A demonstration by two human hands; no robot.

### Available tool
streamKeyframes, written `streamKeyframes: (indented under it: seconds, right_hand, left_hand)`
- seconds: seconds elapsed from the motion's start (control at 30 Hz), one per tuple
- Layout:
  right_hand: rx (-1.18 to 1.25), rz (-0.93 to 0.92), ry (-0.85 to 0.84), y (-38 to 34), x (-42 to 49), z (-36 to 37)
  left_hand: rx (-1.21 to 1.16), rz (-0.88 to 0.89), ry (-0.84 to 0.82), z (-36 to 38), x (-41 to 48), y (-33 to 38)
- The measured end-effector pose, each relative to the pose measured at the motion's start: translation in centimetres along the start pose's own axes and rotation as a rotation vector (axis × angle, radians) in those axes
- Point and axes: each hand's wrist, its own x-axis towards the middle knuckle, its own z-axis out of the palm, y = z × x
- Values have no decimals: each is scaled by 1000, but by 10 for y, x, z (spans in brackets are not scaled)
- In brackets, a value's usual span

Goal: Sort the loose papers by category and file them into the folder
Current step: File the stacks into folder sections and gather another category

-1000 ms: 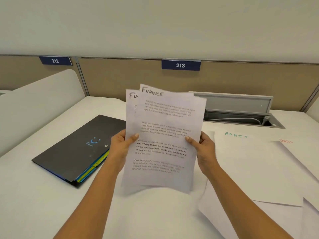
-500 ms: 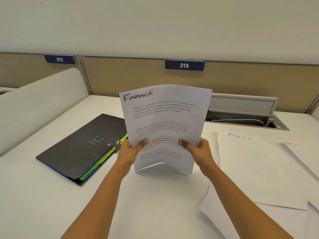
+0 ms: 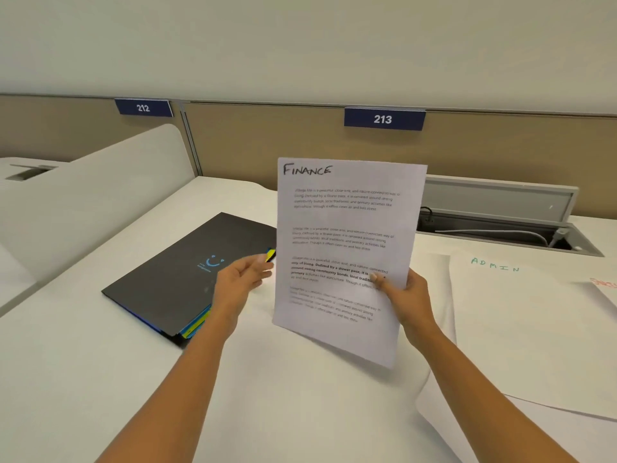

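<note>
The sorting looks nearly done, but the filing is not yet begun, I judge. The FINANCE papers (image 3: 347,248) are held upright above the middle of the desk (image 3: 83,379). The right hand (image 3: 405,295) pinches them at their right edge, with the thumb on the printed side. The left hand (image 3: 240,279) is just beside their left edge and does not touch them; its fingers are loosely curled and hold nothing.

On the right, an ADMIN sheet (image 3: 521,329) lies flat on other white sheets, and a sheet with red writing (image 3: 604,289) is cut by the frame edge. These are also to be filed.

The folder (image 3: 187,272) lies closed on the left. Yellow and blue dividers show at its near right edge; whether any papers are inside, I cannot tell. Far right, a cable tray (image 3: 500,228) stands open with a white cable in it.
</note>
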Motion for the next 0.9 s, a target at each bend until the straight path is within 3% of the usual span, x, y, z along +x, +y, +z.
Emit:
streamKeyframes:
  seconds: [0.13, 0.27, 0.53, 0.8, 0.9]
  right_hand:
    - [83, 19, 50, 5, 2, 6]
    - [247, 50, 81, 6, 5, 14]
    - [251, 181, 43, 22, 5, 25]
    - [245, 252, 42, 32, 6, 30]
    - [249, 256, 30, 31, 7, 34]
  left_hand:
    - [87, -34, 127, -28, 11, -6]
    - [550, 18, 348, -47, 17, -17]
    - [1293, -100, 63, -80, 40, -54]
    - [1598, -78, -23, -79, 45, -70]
    - [1680, 71, 1, -80, 43, -68]
